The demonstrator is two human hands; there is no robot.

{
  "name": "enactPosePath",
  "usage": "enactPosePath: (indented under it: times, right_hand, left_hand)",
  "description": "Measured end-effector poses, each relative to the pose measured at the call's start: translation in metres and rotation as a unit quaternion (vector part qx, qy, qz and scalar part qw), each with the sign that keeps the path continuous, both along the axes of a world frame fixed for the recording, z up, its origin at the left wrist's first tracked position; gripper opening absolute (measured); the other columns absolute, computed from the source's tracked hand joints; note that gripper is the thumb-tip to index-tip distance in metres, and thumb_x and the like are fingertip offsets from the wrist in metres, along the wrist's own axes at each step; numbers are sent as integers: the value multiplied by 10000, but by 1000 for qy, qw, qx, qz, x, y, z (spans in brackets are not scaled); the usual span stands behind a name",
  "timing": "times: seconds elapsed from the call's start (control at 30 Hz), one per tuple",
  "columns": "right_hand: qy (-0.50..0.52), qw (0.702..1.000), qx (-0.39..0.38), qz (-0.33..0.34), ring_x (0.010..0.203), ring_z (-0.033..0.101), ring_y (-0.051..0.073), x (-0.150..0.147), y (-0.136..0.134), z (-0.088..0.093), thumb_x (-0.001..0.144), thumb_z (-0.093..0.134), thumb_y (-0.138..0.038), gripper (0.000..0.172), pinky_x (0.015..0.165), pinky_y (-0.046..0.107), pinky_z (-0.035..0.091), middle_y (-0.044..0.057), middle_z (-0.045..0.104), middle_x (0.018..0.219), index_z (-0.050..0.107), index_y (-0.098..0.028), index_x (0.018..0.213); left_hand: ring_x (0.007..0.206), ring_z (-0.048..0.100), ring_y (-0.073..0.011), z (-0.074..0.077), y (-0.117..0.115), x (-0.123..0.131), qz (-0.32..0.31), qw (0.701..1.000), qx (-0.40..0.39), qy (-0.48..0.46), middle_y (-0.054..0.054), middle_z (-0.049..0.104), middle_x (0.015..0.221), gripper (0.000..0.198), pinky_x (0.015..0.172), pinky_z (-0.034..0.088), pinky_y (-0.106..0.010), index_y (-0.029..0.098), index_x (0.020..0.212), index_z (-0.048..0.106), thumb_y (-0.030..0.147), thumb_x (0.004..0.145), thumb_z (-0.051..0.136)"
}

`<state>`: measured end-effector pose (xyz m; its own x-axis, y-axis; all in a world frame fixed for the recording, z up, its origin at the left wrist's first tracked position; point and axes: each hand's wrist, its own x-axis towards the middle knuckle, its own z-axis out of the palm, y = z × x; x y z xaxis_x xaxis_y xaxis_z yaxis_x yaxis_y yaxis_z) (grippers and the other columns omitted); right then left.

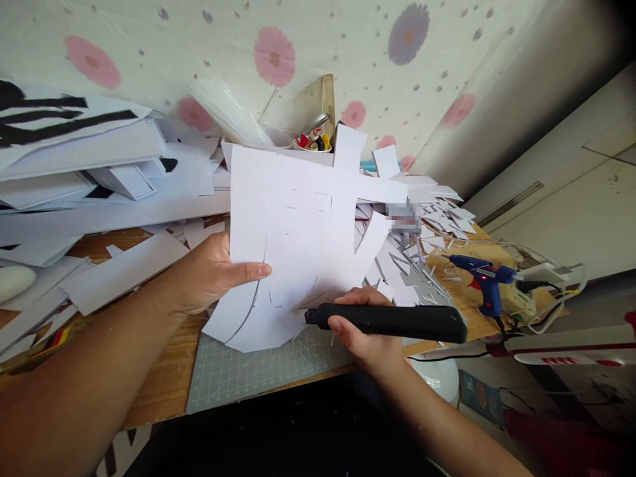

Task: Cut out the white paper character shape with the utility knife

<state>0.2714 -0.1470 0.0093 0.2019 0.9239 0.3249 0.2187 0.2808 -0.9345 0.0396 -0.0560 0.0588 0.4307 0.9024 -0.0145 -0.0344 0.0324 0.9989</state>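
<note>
A white foam-board sheet (pixel 298 238) with drawn or scored lines is raised above the grey cutting mat (pixel 218 377). My left hand (pixel 218 268) grips its left edge, thumb lying across the front beside a long curved cut. In my right hand (pixel 365 331) is a black utility knife (pixel 397 321), its tip end pointing left at the lower right of the sheet. Whether the blade touches the board, I cannot make out. Behind the sheet's right side, white offcuts (pixel 392 265) lie on the mat.
A blue glue gun (pixel 484 278) with cables stands on the wooden table (pixel 159 371) at the right. White boards (pixel 99 218) are stacked at the left. A small container of tools (pixel 315 141) and clear glue sticks (pixel 231 112) stand at the back by the wall.
</note>
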Motion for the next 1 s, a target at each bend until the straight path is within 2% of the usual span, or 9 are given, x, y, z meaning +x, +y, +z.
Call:
enactPosePath:
  times: [0.17,0.33,0.6,0.83,1.0]
  right_hand:
    - [-2,1000,-3,2,498,615,156,4,1,-1,674,803,-479,285,452,257,504,4,694,617,668,-235,732]
    - [-7,1000,4,-14,495,616,159,7,2,1,667,806,-477,282,448,257,503,2,694,610,670,-236,721]
    - [-28,999,21,-8,486,614,147,14,4,15,654,805,-379,212,443,238,501,2,697,595,667,-227,709]
    - [-51,998,43,5,482,621,141,20,7,26,647,794,-338,188,444,225,499,-5,696,587,667,-212,706]
    - [-60,997,47,15,471,606,126,25,10,31,639,797,-295,163,436,202,480,-5,693,586,675,-206,702]
  left_hand:
    - [1008,683,-238,-1,1,-2,-4,1000,8,4,19,738,1135,511,858,562,-322,290,1220,663,176,739,790]
    - [1024,682,-269,-2,3,-2,0,1000,13,6,0,743,1120,512,894,562,-377,285,1201,680,197,714,815]
    - [1020,687,-272,-2,3,-2,-1,1000,16,1,-13,743,1134,512,884,576,-361,257,1188,688,219,700,839]
    - [894,722,-168,-7,8,-2,-17,998,48,-26,-25,758,1078,490,768,595,-240,251,1209,672,243,747,834]
    - [860,719,-117,-8,9,-1,-29,998,52,-29,-1,762,1056,466,768,585,-195,261,1207,667,233,769,823]
